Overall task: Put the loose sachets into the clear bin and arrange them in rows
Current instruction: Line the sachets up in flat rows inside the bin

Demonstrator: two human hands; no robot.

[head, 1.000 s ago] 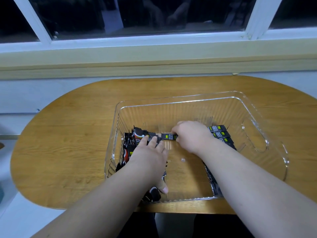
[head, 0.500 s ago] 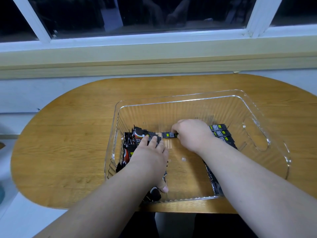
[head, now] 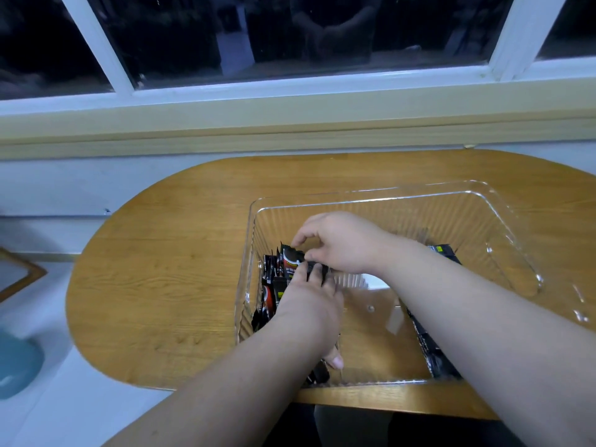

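White-framed window (head: 290,43): spanned the top of the view, its panes dark, with a pale yellowish ledge (head: 290,124) below.
Wooden table (head: 161,269): brown, with rounded ends and visible grain, stood against the wall under the ledge.
Clear bin (head: 483,221): ribbed plastic, sat on the right part of the table, close to its front edge.
Left row (head: 269,304): black and red sachets stood packed against the bin's left wall.
Right row (head: 432,350): dark sachets lay mostly hidden under the right forearm.
Left hand (head: 309,304): lay flat, fingers straight, pressing on the left row.
Right hand (head: 338,243): fingers curled, thumb and forefinger pinching a black sachet (head: 292,258) at the far end of the left row.
Change: half a second before, the right hand held a sachet in the middle of the bin, between the rows; it had since crossed to the left row, while the left hand stayed put.
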